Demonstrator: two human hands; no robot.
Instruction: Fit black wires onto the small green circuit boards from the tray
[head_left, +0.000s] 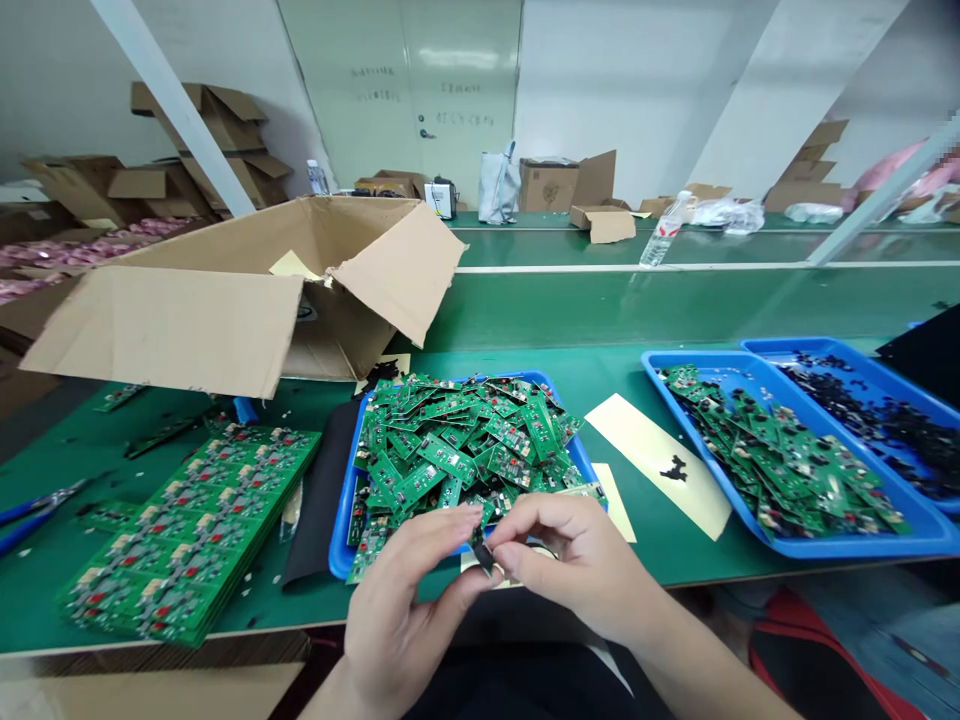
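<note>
My left hand (pixel 412 590) grips a small green circuit board (pixel 478 536), seen nearly edge-on, between thumb and fingers. A small black piece (pixel 484 553) sits against it, and my right hand (pixel 566 560) pinches that piece with thumb and forefinger. Fingers cover much of both, so how they join is unclear. Both hands are over the near edge of a blue tray (pixel 341 535), which is heaped with loose green circuit boards (pixel 450 455).
Left of the tray lie a black sheet (pixel 321 500), stacked board panels (pixel 195 530) and blue-handled pliers (pixel 37 510). Behind is an open cardboard box (pixel 165 315). Rightward are yellow paper (pixel 645 450) with black bits, a tray of boards (pixel 817 545) and a tray of black parts (pixel 847 350).
</note>
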